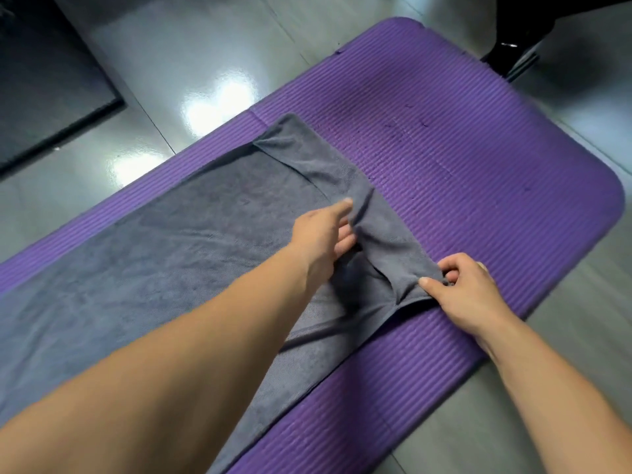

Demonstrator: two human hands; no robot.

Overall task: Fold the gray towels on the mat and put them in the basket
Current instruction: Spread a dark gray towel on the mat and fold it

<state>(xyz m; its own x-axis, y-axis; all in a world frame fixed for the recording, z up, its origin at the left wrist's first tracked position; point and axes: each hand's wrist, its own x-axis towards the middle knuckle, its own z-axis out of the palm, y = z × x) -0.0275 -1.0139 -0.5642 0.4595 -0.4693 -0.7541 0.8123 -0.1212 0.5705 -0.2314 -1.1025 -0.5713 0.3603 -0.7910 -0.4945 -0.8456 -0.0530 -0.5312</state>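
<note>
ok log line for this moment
left hand: grips towel edge | right hand: pinches towel corner | towel: on mat, end folded over

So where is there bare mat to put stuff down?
Bare mat lies right of the towel, out to the rounded corner, plus a thin near strip. Crowded where left hand and right hand grip the towel.

I see a gray towel (171, 241) spread on the purple mat (478, 148), its right end folded back. My left hand (321, 237) holds the flap's middle; my right hand (468, 292) pinches its near corner.
</note>
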